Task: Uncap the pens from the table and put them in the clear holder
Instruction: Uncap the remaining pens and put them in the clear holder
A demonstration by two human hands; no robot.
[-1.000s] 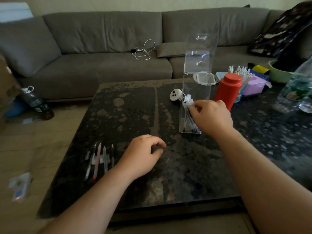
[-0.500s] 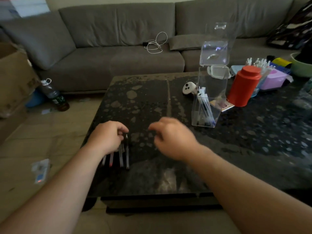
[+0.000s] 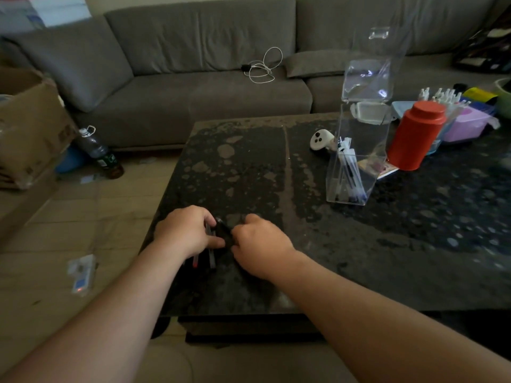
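On the dark stone table (image 3: 249, 167), near its front left corner, lie a few pens (image 3: 211, 258), one with a red end (image 3: 195, 263). My left hand (image 3: 188, 233) rests over them, fingers curled. My right hand (image 3: 260, 241) is close beside it. Both pinch a dark pen (image 3: 222, 230) that spans the gap between them. Further right and back stands the clear holder (image 3: 367, 139), its lid up, with several pens (image 3: 347, 172) upright inside it.
A white controller (image 3: 320, 139) lies left of the holder, and a red canister (image 3: 417, 134) and a purple box (image 3: 467, 125) stand to its right. On the floor to the left are a bottle (image 3: 99, 153) and a cardboard box (image 3: 30, 123). A grey sofa (image 3: 193, 78) runs behind.
My right hand came back from the holder to the pens at the front left. My left hand moved onto the pens, and both now meet on a dark pen.
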